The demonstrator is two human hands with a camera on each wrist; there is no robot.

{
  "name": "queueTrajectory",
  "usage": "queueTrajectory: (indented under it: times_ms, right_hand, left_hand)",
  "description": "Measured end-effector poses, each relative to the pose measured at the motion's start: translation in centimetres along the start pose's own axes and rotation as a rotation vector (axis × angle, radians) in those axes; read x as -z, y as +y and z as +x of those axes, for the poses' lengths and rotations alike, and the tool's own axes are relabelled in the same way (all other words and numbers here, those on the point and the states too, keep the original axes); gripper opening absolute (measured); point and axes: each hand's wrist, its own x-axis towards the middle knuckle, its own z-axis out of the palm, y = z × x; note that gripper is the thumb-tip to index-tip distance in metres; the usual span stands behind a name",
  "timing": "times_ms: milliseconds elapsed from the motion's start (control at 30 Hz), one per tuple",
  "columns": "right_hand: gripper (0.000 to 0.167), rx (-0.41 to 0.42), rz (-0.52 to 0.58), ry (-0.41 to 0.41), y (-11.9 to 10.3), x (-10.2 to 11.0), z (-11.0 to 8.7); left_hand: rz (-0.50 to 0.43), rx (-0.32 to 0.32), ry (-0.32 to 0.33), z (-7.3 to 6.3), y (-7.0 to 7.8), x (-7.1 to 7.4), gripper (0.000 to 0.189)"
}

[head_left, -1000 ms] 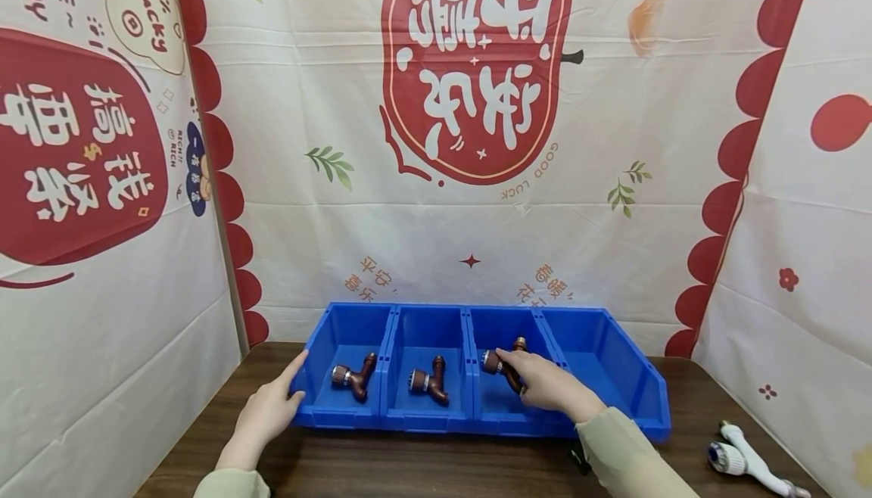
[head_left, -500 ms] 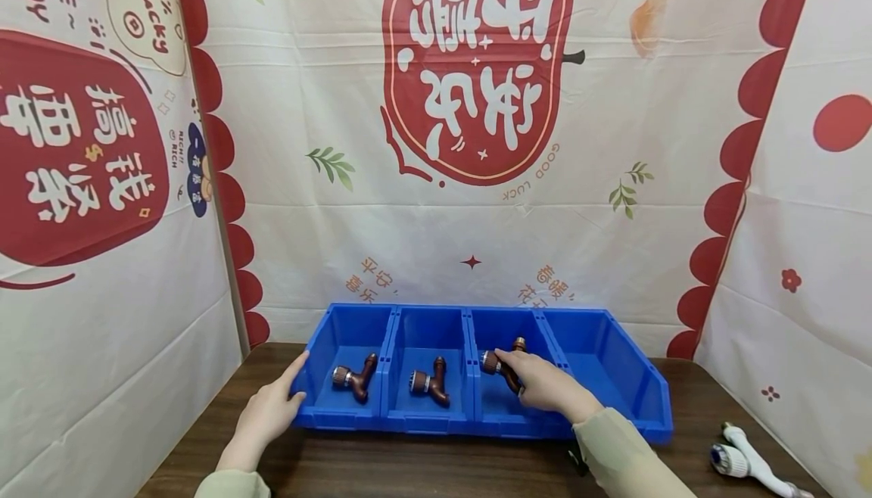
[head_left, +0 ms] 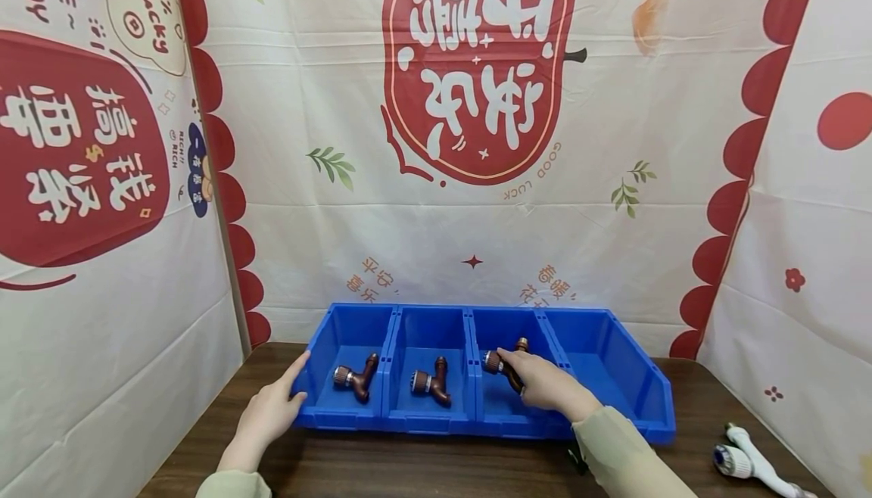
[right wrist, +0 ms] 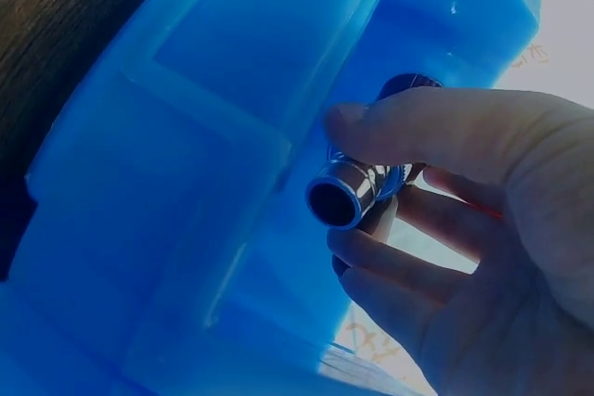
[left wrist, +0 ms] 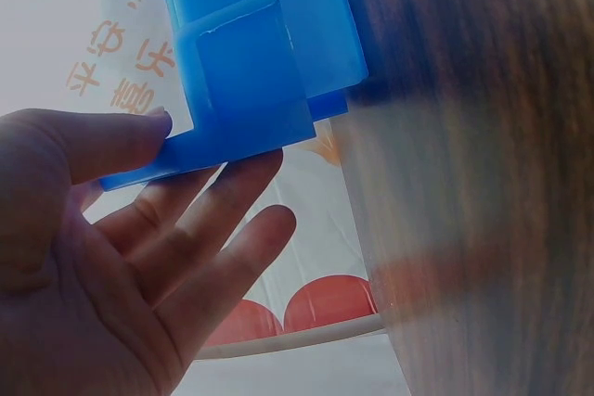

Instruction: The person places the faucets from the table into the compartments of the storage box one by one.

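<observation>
A blue storage bin (head_left: 436,424) with a row of compartments stands on the table. In its third compartment from the left, my right hand (head_left: 545,386) holds a brown faucet (head_left: 492,362) by its body. The right wrist view shows thumb and fingers around that faucet, its round open end (right wrist: 336,203) facing the camera. At the bin's left end, my left hand (head_left: 271,413) pinches the side wall, thumb (left wrist: 121,141) on one side and fingers on the other. Similar brown faucets lie in the first compartment (head_left: 357,378) and the second compartment (head_left: 432,382).
A white faucet (head_left: 749,464) lies on the brown wooden table (head_left: 409,468), right of the bin. The bin's rightmost compartment (head_left: 599,369) has nothing visible in it. Printed cloth (head_left: 436,241) hangs close behind the bin and on both sides.
</observation>
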Motion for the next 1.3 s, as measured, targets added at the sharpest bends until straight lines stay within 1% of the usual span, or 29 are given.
queueTrajectory:
  times_ms: [167,367,567,1067,1167,1300]
  right_hand:
    - [0.078,-0.02,0.006,-0.002,0.1,-0.2,0.1]
    - [0.076,-0.033,0.008,-0.003,0.1,-0.3,0.2]
    - [0.074,-0.026,-0.011,-0.003,0.0,-0.5,0.3]
    - [0.072,-0.041,-0.024,-0.016,0.0,-0.9,0.5]
    - [0.072,-0.048,-0.021,-0.019,0.1,-1.0,0.5]
    - [0.072,-0.049,-0.021,-0.021,0.2,-1.2,0.6]
  left_hand:
    - [-0.003,0.007,-0.006,0.1,0.0,-0.1,0.068]
    - [-0.002,-0.002,0.003,0.1,-0.1,-0.1,0.067]
    - [-0.006,-0.011,0.006,0.1,-0.1,-0.1,0.067]
    - [-0.011,0.003,0.0,0.0,0.1,0.0,0.067]
    - [-0.016,0.0,0.001,0.0,0.1,0.0,0.067]
    - [-0.002,-0.02,0.021,-0.1,-0.1,0.0,0.067]
